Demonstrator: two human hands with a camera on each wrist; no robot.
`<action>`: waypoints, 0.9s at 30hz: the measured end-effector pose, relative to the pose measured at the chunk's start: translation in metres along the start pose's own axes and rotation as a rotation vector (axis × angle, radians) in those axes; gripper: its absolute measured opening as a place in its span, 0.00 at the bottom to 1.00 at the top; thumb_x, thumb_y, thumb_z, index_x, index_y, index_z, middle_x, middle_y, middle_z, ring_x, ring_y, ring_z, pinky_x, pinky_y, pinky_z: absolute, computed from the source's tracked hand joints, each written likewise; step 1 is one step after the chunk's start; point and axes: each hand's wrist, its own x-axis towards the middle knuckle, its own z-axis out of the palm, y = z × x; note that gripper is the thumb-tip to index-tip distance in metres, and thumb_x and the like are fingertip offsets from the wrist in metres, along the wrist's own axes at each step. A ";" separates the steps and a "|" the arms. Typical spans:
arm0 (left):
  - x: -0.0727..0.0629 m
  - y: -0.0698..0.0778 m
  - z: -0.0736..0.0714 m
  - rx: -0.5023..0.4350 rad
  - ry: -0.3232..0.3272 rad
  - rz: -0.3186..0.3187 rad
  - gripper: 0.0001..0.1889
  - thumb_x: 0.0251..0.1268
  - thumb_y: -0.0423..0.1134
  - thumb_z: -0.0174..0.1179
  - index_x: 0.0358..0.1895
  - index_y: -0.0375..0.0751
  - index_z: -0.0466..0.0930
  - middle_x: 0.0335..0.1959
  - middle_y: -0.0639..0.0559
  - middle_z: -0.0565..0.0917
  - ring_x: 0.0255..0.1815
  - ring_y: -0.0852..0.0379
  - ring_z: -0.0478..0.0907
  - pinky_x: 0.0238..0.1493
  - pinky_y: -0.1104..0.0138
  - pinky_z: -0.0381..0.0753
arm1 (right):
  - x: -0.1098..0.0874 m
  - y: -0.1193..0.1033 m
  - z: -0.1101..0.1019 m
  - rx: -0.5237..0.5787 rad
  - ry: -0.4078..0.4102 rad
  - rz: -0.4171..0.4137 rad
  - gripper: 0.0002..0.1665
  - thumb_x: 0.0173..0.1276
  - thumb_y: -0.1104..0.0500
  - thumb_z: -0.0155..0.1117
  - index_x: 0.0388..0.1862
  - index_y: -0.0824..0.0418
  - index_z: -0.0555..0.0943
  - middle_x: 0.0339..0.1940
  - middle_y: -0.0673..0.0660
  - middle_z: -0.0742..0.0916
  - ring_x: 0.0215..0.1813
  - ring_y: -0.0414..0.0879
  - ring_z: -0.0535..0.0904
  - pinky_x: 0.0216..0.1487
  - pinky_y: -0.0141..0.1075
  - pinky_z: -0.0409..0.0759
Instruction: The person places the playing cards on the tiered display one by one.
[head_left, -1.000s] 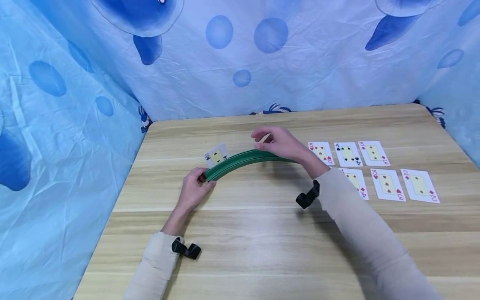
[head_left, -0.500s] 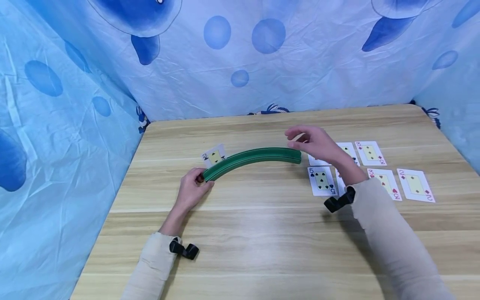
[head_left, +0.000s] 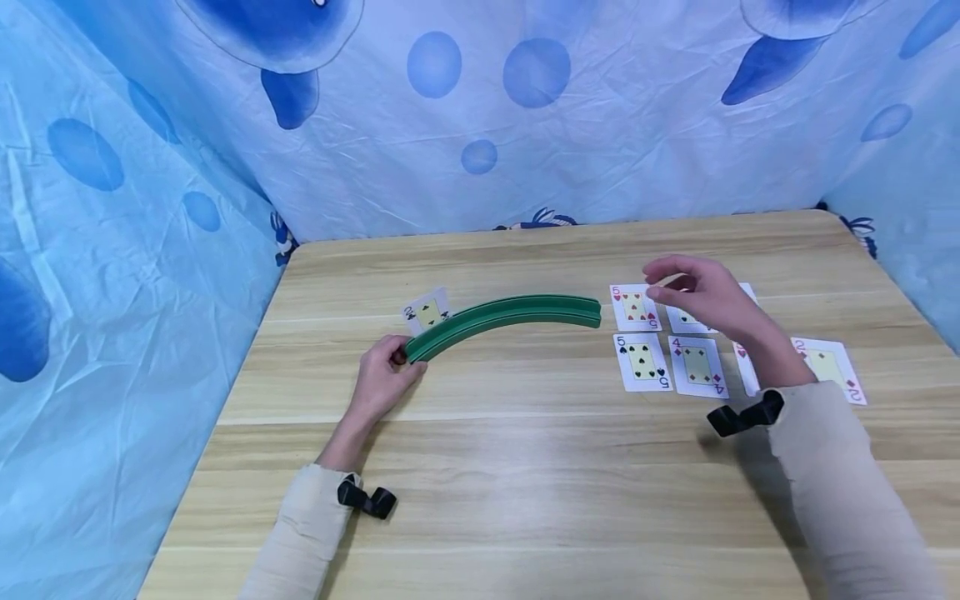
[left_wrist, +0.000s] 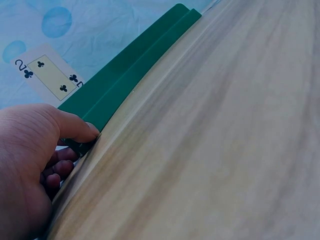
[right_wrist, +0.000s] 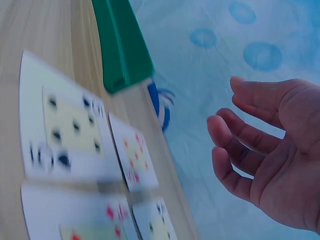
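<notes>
A curved green playing card holder (head_left: 517,310) lies on the table, bowed away from me. My left hand (head_left: 381,379) pinches its left end, thumb on the near face in the left wrist view. A two of clubs (head_left: 427,312) stands tilted in the holder near that end, its lower edge hidden. My right hand (head_left: 701,292) hovers over the cards on the right, fingers loosely curled with nothing between them. Below it, a four of spades (head_left: 692,323) is partly covered. Beside that lie a five of hearts (head_left: 635,307), a five of spades (head_left: 642,362) and a four of diamonds (head_left: 698,367).
Further right, a two of diamonds (head_left: 831,371) and a three of hearts (head_left: 745,367) are partly hidden by my right wrist and sleeve. The wooden table (head_left: 510,467) ends at a blue patterned cloth (head_left: 480,108) at the back and left. Each wrist wears a black camera strap.
My right hand has moved right from above the holder to above the face-up cards, uncovering the holder's right end and both fives. My left hand has kept its grip on the holder.
</notes>
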 end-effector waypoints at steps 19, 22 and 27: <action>0.000 -0.002 0.000 0.011 0.001 0.014 0.17 0.57 0.29 0.69 0.50 0.31 0.82 0.39 0.40 0.80 0.39 0.51 0.72 0.39 0.71 0.70 | -0.053 0.067 -0.048 -0.091 0.150 0.101 0.26 0.73 0.51 0.62 0.65 0.63 0.75 0.42 0.23 0.76 0.41 0.26 0.73 0.40 0.19 0.73; 0.000 -0.002 0.001 0.011 -0.001 0.013 0.17 0.57 0.29 0.69 0.50 0.31 0.82 0.39 0.40 0.80 0.39 0.50 0.72 0.40 0.70 0.70 | -0.061 0.076 -0.055 -0.101 0.152 0.124 0.27 0.73 0.51 0.62 0.65 0.64 0.74 0.42 0.22 0.76 0.41 0.25 0.72 0.39 0.19 0.71; 0.000 -0.003 0.001 0.017 -0.001 0.012 0.16 0.57 0.30 0.69 0.49 0.31 0.82 0.39 0.40 0.79 0.40 0.49 0.72 0.40 0.69 0.69 | -0.075 0.093 -0.067 -0.128 0.148 0.173 0.30 0.73 0.49 0.61 0.67 0.65 0.73 0.42 0.21 0.73 0.41 0.22 0.70 0.39 0.19 0.68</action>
